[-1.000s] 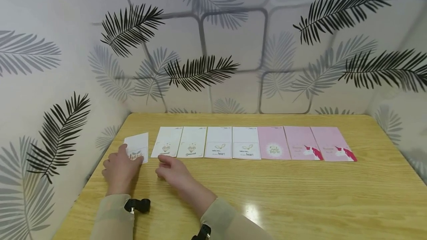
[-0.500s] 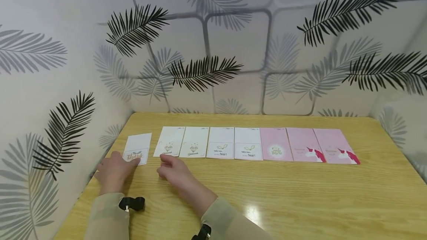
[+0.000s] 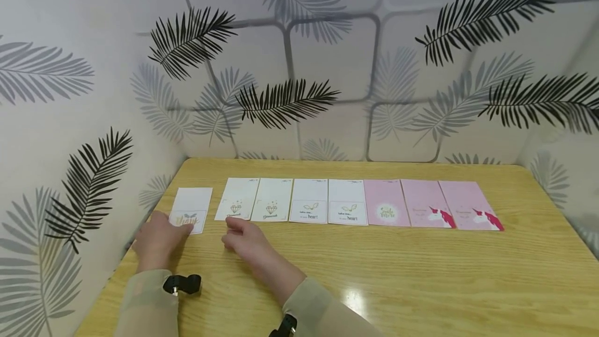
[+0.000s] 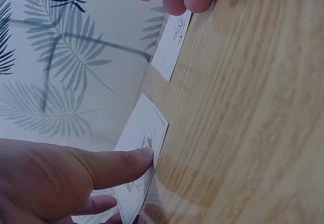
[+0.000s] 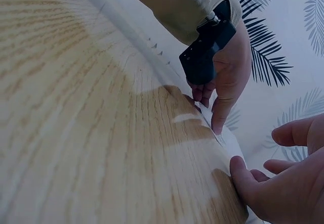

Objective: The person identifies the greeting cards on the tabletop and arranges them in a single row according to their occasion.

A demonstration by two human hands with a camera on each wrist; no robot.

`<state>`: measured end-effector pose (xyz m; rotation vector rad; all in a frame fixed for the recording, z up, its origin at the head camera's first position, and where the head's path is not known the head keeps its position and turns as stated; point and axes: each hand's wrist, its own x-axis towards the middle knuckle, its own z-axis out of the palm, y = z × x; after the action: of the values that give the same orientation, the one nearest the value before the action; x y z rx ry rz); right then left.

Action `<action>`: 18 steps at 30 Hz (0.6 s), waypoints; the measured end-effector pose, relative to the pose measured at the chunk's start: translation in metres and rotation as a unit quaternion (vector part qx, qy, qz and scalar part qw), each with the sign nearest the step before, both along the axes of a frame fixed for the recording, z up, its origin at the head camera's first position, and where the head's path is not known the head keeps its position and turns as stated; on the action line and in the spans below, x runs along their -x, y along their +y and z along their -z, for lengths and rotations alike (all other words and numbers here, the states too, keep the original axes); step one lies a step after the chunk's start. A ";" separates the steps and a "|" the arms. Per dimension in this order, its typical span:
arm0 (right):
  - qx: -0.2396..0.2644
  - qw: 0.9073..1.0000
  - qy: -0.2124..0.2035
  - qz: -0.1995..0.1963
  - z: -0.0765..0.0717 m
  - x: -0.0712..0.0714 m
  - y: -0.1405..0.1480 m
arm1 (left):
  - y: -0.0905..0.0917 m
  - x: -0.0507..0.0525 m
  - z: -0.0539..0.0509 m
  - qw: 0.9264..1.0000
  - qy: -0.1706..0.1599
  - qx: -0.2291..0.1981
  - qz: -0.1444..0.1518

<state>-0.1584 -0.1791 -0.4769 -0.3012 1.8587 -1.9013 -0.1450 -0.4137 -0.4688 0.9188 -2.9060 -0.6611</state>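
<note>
My left hand (image 3: 156, 241) holds a white greeting card (image 3: 192, 199) at the table's left end, its thumb (image 4: 124, 168) over the gold "Thank" print and fingers at the card's left side. The card lies nearly square to the row beside it. My right hand (image 3: 248, 241) rests on the table, fingers loosely bent and holding nothing, just below the first of two white diamond cards (image 3: 238, 194). Rightward in the same row come two white "heart" cards (image 3: 309, 194), a pink "Smile More" card (image 3: 385, 191) and two pink unicorn cards (image 3: 423, 196).
The wooden table (image 3: 398, 274) meets a leaf-patterned wall covering (image 3: 327, 134) at the back and on the left. A gap separates the "Thank" card from the row. Black wrist cameras (image 3: 184, 284) sit at both cuffs.
My left hand has drawn slightly left and toward me. The "Thank" card has turned straighter, and more of its print shows. My right hand has hardly moved; the view shifted a little.
</note>
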 end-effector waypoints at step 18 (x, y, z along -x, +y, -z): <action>0.010 1.000 0.015 -0.009 -0.005 0.015 0.001 | -0.013 0.012 -0.008 0.990 0.116 -0.081 -0.029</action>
<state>-0.1733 -0.1777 -0.4724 -0.3536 1.8519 -1.9141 -0.1571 -0.4269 -0.4606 0.8704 -2.6430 -0.9428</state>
